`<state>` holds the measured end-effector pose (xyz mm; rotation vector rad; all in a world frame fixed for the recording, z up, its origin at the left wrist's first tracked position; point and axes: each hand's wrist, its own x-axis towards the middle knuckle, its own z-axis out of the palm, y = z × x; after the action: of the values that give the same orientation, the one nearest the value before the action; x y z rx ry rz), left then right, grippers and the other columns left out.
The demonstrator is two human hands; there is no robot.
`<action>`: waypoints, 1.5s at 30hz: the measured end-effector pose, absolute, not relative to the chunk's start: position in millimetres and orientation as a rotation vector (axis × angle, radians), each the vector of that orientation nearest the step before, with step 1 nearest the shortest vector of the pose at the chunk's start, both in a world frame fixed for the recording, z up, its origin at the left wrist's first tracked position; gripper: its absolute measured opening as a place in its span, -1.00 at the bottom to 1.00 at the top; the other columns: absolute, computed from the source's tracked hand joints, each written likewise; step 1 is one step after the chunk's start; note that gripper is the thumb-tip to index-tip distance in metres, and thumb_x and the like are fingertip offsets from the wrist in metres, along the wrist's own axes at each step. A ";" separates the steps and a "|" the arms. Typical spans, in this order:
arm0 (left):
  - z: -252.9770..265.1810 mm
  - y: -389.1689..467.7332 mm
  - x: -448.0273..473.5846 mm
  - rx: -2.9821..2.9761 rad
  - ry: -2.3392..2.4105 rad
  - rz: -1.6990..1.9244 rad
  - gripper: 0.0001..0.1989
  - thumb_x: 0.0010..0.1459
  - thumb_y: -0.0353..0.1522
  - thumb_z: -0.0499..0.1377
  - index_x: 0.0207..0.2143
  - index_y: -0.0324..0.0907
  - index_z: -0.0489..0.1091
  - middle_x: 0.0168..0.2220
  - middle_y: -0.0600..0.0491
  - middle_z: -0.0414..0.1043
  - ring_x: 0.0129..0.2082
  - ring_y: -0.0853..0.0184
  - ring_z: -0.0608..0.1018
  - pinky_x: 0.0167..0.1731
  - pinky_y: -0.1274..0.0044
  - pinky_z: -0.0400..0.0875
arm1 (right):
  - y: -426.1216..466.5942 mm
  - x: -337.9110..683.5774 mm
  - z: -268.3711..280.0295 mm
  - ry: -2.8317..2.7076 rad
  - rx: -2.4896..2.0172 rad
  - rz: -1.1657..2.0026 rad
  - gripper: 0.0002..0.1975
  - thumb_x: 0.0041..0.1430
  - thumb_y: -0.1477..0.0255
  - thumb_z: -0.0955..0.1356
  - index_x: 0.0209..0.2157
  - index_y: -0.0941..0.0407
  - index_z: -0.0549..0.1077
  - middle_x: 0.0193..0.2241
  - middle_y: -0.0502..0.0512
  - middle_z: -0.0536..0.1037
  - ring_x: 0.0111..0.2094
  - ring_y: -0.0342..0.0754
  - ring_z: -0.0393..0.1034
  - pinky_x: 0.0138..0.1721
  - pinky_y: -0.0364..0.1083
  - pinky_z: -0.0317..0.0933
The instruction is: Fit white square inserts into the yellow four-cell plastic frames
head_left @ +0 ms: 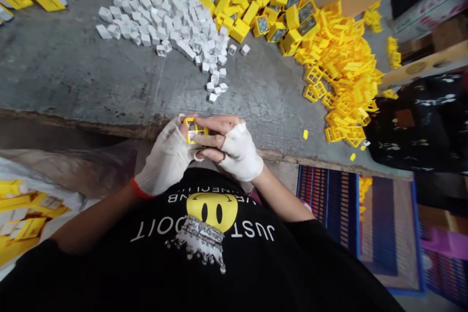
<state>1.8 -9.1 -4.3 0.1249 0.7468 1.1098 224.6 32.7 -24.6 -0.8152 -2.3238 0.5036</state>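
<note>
A workshop, apparently for small plastic parts: a worn grey workbench bears loose heaps of white plastic cubes and yellow plastic frames, with a blue plastic crate at lower right and bagged yellow-and-white pieces at lower left.

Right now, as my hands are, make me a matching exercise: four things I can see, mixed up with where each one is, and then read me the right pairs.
Things:
1. White pieces
2. Single yellow frame
3. Blue crate
4. Orange band

Places:
A. At the cuff of the left glove
B. Lower than the tabletop, on the right
C. In the left hand, with the right hand touching it
D. Heaped on the tabletop

Pairs: 1-D, 2-C, 3-B, 4-A.
</note>
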 end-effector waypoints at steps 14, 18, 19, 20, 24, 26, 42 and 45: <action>11.8 -9.0 -9.0 0.237 1.068 1.122 -0.63 0.44 -0.12 0.55 0.11 -0.09 0.60 -0.01 -0.16 0.81 -0.25 0.14 0.79 -0.41 0.52 0.55 | 171.2 258.2 -30.6 -2.371 -1.567 0.295 -0.85 0.47 0.46 0.56 0.02 0.02 0.74 0.07 0.23 0.88 0.20 0.33 0.72 0.36 0.38 0.44; 10.7 -8.1 -6.0 0.238 1.032 1.129 -0.63 0.47 -0.14 0.52 0.16 -0.10 0.61 -0.05 -0.16 0.80 -0.35 0.19 0.72 -0.46 0.52 0.48 | 172.0 243.3 -30.8 -2.343 -1.578 0.442 -0.90 0.47 0.49 0.53 -0.05 0.04 0.72 0.01 0.19 0.88 0.15 0.26 0.73 0.45 0.35 0.38; 10.7 -7.2 -5.1 0.226 1.031 1.125 -0.66 0.49 -0.16 0.49 0.17 -0.10 0.61 -0.07 -0.15 0.80 -0.36 0.20 0.70 -0.47 0.52 0.47 | 168.9 245.7 -28.1 -2.286 -1.534 0.489 -0.91 0.46 0.49 0.53 -0.07 0.04 0.72 -0.03 0.16 0.88 0.09 0.22 0.74 0.42 0.32 0.43; 10.7 -6.2 -4.1 0.210 1.033 1.123 -0.70 0.52 -0.19 0.47 0.16 -0.10 0.62 -0.09 -0.15 0.79 -0.38 0.21 0.69 -0.49 0.52 0.46 | 162.8 248.5 -24.4 -2.219 -1.465 0.543 -0.93 0.45 0.47 0.53 -0.10 0.03 0.72 -0.06 0.13 0.87 0.03 0.18 0.74 0.37 0.28 0.48; 9.8 -3.5 -0.1 0.189 1.020 1.108 -0.78 0.55 -0.23 0.45 0.13 -0.09 0.65 -0.10 -0.09 0.78 -0.31 0.16 0.77 -0.46 0.53 0.54 | 111.8 249.2 0.7 -2.111 -1.121 0.821 -0.84 0.52 0.19 0.55 -0.13 -0.03 0.73 -0.19 0.04 0.85 -0.13 0.11 0.71 0.12 0.15 0.62; 8.7 -4.8 1.3 0.238 1.001 1.093 -0.71 0.48 -0.20 0.52 0.13 -0.07 0.66 -0.05 -0.07 0.78 -0.22 0.13 0.81 -0.41 0.52 0.60 | 84.5 242.2 13.8 -2.192 -1.028 0.916 -0.83 0.53 0.19 0.54 -0.13 -0.03 0.73 -0.22 0.04 0.84 -0.17 0.09 0.70 0.08 0.11 0.61; 2.1 -21.0 2.8 0.302 0.976 1.134 -0.62 0.20 -0.25 0.70 -0.02 -0.08 0.72 -0.10 -0.05 0.80 -0.25 0.17 0.77 -0.38 0.49 0.63 | 49.3 221.8 -13.0 -1.991 -1.046 1.071 -0.74 0.51 0.13 0.58 -0.13 -0.01 0.59 -0.34 -0.07 0.68 -0.36 -0.05 0.51 -0.19 -0.03 0.52; 3.9 -17.1 -4.1 0.264 1.022 1.104 -0.62 0.31 -0.21 0.63 0.08 -0.07 0.68 -0.07 -0.07 0.81 -0.25 0.13 0.82 -0.39 0.50 0.60 | 81.2 243.9 -25.0 -1.962 -1.228 0.701 -0.83 0.58 0.18 0.53 -0.04 -0.03 0.65 -0.20 0.03 0.75 -0.18 0.07 0.62 0.01 0.11 0.58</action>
<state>-4.1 -17.1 3.9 0.2644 1.0219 1.1045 243.9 81.2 -25.0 -1.2276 -1.9624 0.7012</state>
